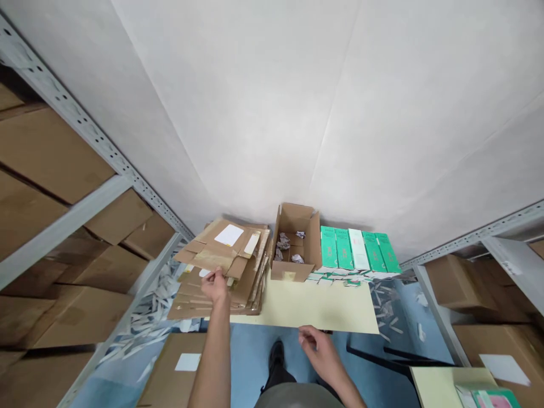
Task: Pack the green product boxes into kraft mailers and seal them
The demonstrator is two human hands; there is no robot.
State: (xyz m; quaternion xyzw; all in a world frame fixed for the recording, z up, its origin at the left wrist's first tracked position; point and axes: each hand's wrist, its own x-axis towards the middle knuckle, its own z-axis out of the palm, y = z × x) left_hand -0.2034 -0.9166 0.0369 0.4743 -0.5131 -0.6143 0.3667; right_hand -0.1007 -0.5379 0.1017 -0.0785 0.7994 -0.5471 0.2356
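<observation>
My left hand [216,286] pinches the near edge of a flattened cardboard box [216,256], which has white labels and brown tape. That box lies tilted on top of a stack of flattened cardboard boxes [191,303] at the left of the cream table [306,306]. By the table's front edge hovers my right hand [323,354], its fingers loosely curled and apart, with nothing visible in it. An open cardboard box [293,276] stands at the back of the table, crumpled paper [283,243] inside. To its right are rows of green and white boxes [359,249].
Metal shelves [80,218] packed with cartons rise on the left, and another shelf rack [442,317] stands right. A carton [170,368] sits on the floor at lower left. White paper strips [148,311] litter the floor. A small table [437,385] holds a green box.
</observation>
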